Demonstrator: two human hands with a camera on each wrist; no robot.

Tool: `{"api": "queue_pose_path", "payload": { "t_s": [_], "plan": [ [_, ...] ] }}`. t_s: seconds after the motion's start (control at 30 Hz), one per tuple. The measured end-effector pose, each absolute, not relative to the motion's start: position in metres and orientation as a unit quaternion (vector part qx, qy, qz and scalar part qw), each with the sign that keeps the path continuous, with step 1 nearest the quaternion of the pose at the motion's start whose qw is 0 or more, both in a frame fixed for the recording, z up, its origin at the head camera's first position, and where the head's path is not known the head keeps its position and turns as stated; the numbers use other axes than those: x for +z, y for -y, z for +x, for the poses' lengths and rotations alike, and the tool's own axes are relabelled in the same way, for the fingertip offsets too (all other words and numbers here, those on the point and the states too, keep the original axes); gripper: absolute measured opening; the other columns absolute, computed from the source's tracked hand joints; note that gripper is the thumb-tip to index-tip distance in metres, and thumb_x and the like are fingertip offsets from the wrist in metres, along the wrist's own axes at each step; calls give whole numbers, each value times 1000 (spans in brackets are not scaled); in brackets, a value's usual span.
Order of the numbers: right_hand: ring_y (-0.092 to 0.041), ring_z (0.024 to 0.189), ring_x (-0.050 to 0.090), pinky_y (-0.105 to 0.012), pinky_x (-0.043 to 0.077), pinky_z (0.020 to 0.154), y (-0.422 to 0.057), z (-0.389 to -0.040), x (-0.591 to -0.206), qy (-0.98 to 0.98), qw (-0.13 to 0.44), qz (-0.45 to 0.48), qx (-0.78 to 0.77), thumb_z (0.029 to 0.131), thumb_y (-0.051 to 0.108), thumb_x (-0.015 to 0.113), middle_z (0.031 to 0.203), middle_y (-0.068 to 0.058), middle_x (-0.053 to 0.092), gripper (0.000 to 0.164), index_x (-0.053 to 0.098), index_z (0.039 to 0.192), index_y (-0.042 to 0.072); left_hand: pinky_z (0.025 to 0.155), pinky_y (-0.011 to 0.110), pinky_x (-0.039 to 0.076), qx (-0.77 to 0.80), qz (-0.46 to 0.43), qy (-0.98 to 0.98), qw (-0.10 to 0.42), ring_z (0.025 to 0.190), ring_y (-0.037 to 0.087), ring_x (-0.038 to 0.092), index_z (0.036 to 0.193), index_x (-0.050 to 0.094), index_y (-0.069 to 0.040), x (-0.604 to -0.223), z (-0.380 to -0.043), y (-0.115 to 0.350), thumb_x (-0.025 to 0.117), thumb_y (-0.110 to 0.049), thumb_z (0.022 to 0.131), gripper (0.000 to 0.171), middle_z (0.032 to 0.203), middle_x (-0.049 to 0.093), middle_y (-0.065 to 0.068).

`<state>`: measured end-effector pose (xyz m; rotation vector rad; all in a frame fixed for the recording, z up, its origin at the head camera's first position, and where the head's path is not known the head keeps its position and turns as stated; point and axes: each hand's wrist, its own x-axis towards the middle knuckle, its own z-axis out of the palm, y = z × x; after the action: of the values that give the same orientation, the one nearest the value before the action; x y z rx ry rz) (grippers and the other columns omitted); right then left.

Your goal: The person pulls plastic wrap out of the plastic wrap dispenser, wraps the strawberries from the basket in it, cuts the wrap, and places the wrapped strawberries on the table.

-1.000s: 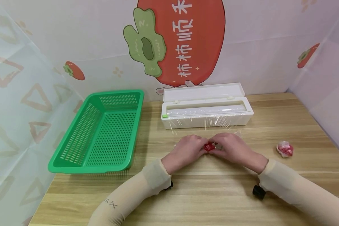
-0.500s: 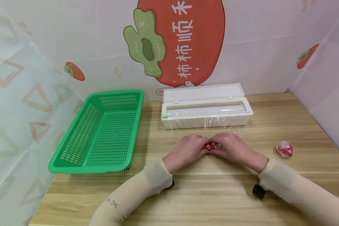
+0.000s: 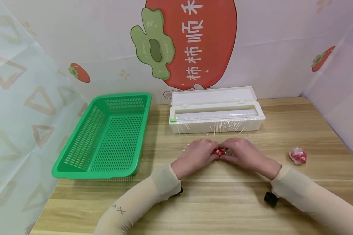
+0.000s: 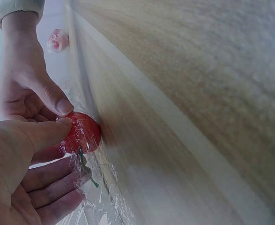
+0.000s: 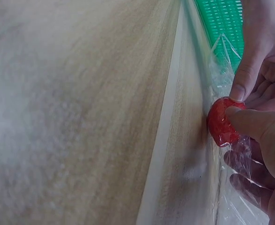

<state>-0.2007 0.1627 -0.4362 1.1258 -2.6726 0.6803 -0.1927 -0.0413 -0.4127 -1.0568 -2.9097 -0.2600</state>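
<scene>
A red tomato (image 4: 85,133) with a green stem sits on the table between both hands, clear plastic wrap (image 5: 235,161) drawn around it. From the left side, my left hand (image 3: 195,156) pinches the tomato, its thumb pressing the wrapped skin in the left wrist view. Opposite it, my right hand (image 3: 242,155) grips the other side, thumb on the red surface and the remaining fingers among the loose film. The two thumbs meet close together at the tomato. Most of the tomato is hidden by the fingers in the head view.
Behind the hands stands a white wrap dispenser box (image 3: 217,125), lid raised, with film hanging over its front. A green basket (image 3: 141,143) is at the left. One wrapped red bundle (image 3: 298,156) lies to the right on the wooden table (image 3: 217,209).
The head view has shifted slightly, moving the scene a little to the right. Both hands keep their hold on the tomato in nearly the same place.
</scene>
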Motion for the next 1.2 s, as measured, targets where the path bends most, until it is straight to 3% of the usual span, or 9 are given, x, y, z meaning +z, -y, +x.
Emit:
{"api": "queue_pose_path", "payload": {
  "t_s": [0.37, 0.73, 0.9, 1.2],
  "plan": [
    [-16, 93, 72, -38, 58, 83, -158, -200, -434, 903, 77, 363, 219, 77, 25, 85, 102, 1, 76, 33, 74, 107, 15, 66, 24, 53, -98, -337, 936, 13, 76, 9, 65, 98, 68, -16, -416, -193, 46, 69, -32, 93, 17, 87, 71, -6],
    [-14, 86, 71, -35, 59, 78, -153, -202, -429, 909, 53, 357, 210, 75, 22, 86, 95, 2, 76, 30, 75, 102, 13, 69, 25, 54, -97, -339, 936, 23, 76, 12, 65, 93, 69, -13, -421, -186, 76, 67, -13, 92, 2, 85, 71, -2],
    [-12, 84, 70, -34, 59, 76, -151, -202, -425, 912, 47, 356, 199, 76, 23, 85, 94, 3, 75, 29, 75, 101, 13, 69, 27, 56, -77, -341, 936, 52, 74, 14, 67, 85, 70, -13, -423, -183, 93, 63, -7, 93, 13, 80, 72, -1],
    [-11, 81, 68, -33, 58, 75, -146, -202, -421, 914, 44, 358, 186, 76, 23, 85, 92, 3, 74, 26, 75, 98, 13, 73, 27, 58, -82, -301, 949, 49, 78, 13, 70, 89, 77, -13, -413, -173, 111, 65, 2, 87, 19, 85, 75, 2]
  ]
}}
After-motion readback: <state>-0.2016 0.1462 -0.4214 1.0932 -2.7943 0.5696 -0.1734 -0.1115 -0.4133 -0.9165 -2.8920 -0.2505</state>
